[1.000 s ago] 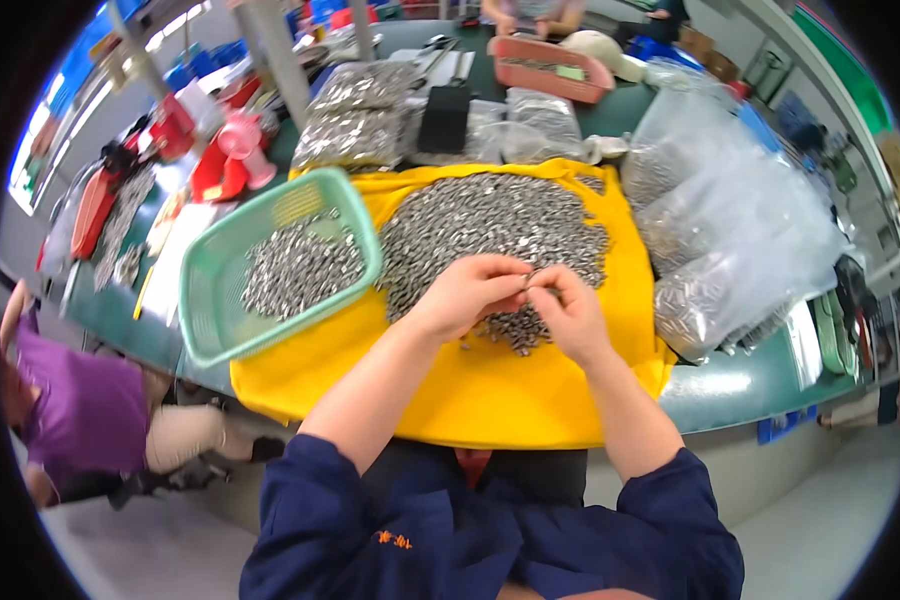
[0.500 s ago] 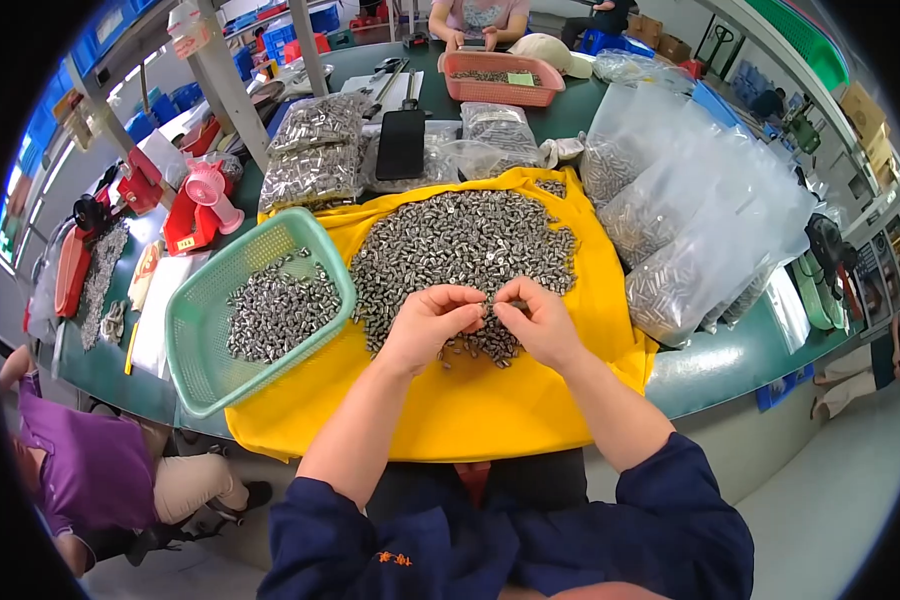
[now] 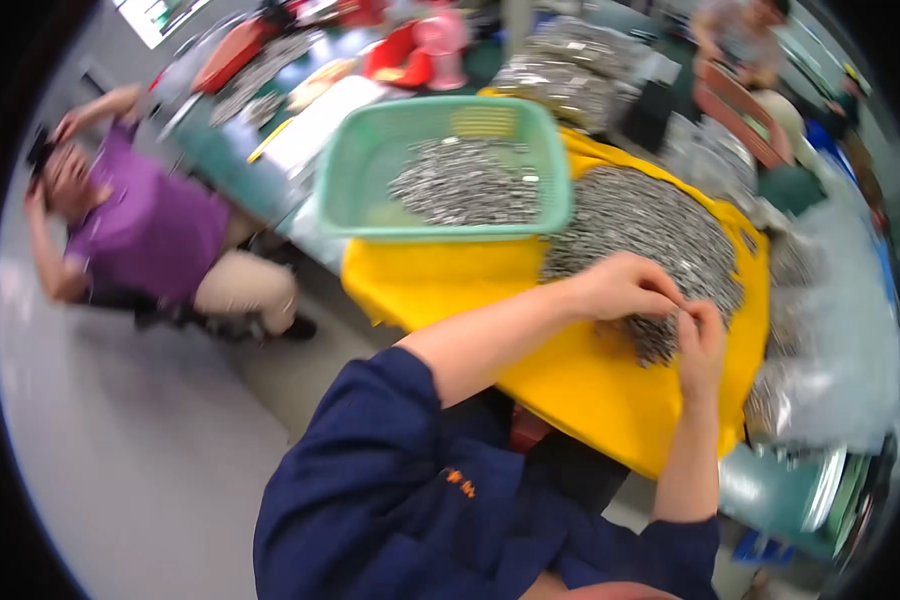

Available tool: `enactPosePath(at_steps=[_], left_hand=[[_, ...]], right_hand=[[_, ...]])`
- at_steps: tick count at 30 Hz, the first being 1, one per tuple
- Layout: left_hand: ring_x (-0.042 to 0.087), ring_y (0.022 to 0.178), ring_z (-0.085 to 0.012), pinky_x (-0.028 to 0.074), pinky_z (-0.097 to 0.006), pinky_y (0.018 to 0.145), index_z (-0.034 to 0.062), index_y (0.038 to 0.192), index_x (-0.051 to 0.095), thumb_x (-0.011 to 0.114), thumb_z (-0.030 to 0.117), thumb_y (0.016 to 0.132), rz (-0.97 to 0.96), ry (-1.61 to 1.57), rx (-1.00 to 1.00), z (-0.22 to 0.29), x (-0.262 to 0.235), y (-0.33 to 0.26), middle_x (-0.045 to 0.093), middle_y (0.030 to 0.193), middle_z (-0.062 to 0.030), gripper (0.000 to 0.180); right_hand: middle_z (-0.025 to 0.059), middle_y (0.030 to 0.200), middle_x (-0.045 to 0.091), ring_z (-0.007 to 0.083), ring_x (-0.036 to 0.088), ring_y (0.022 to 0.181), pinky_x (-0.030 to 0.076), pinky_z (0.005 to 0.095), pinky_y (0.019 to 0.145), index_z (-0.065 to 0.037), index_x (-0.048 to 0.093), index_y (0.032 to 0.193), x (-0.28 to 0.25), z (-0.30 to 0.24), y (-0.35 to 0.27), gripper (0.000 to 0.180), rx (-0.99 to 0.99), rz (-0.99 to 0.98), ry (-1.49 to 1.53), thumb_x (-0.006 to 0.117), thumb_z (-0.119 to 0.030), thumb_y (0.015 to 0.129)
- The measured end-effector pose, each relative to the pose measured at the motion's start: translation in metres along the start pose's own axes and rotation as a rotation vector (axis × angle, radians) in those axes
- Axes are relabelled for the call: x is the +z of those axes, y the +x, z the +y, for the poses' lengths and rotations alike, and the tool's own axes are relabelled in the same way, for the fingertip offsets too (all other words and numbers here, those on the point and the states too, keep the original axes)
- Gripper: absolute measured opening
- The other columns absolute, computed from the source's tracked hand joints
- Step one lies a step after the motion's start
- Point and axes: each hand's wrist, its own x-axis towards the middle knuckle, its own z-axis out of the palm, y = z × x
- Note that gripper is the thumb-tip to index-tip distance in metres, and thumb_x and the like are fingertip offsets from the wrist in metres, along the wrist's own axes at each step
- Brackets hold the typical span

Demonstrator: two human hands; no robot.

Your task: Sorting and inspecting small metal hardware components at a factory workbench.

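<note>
My left hand (image 3: 625,287) and my right hand (image 3: 703,345) are brought together over the near side of a heap of small silvery metal pieces (image 3: 645,215). Thumb and fingertips are pinched on each hand, almost touching the other's. Whatever sits between them is too small and blurred to make out. The heap is spread on a yellow cloth (image 3: 450,280). To the left of the heap, a pale green plastic basket (image 3: 332,195) rests partly on the cloth, with more of the same metal pieces (image 3: 460,185) inside.
Clear bags of metal parts (image 3: 560,75) are stacked behind the basket. More plastic bags (image 3: 830,330) line the right side. A red basket (image 3: 735,115) stands across the table near another person. A person in a purple shirt (image 3: 155,225) sits at left beside a pink fan (image 3: 442,45).
The view has swung left and tilted, so the basket and hands appear farther right. My fingers stay pinched together. The person in purple now has both hands raised to the head.
</note>
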Motion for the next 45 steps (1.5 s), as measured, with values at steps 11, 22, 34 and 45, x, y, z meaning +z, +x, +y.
enactPosePath(at_steps=[11,22,34,45], left_hand=[[0.06,0.071,-0.01,0.048,-0.023,0.066,0.0049,0.085,0.066,0.066,0.013,0.07,0.044,0.04,0.141,-0.005,0.0,-0.002,0.065,0.076,-0.0039,0.017],[0.06,0.071,-0.0093,0.048,-0.022,0.066,0.0034,0.085,0.066,0.065,0.009,0.07,0.014,-0.068,0.08,-0.009,0.001,0.005,0.065,0.077,-0.0043,0.016],[0.06,0.067,-0.0096,0.047,-0.023,0.061,0.0056,0.082,0.067,0.067,0.011,0.068,0.051,0.167,0.205,-0.013,0.002,0.002,0.066,0.074,-0.0045,0.015],[0.061,0.065,-0.0154,0.048,-0.026,0.061,0.0063,0.081,0.067,0.066,0.014,0.066,0.084,0.235,0.205,-0.005,0.005,0.002,0.065,0.074,-0.0066,0.017]], right_hand=[[-0.004,0.069,0.039,0.0042,0.034,0.061,0.027,0.0172,0.053,-0.007,0.048,0.085,-0.001,0.014,-0.002,0.001,0.051,-0.046,0.231,0.047,-0.008,0.086],[-0.0041,0.067,0.038,0.0041,0.033,0.06,0.027,0.0168,0.053,-0.007,0.047,0.085,-0.004,0.016,0.0,0.004,0.056,-0.036,0.281,0.046,-0.01,0.088],[0.0034,0.075,0.046,0.0116,0.042,0.067,0.034,0.0214,0.057,-0.002,0.048,0.085,0.003,0.0,-0.005,0.003,-0.245,0.036,-0.253,0.048,-0.005,0.084],[0.006,0.077,0.049,0.0131,0.047,0.071,0.04,0.0235,0.06,-0.001,0.048,0.083,-0.001,0.001,-0.003,0.006,-0.167,0.046,-0.287,0.05,-0.006,0.083]])
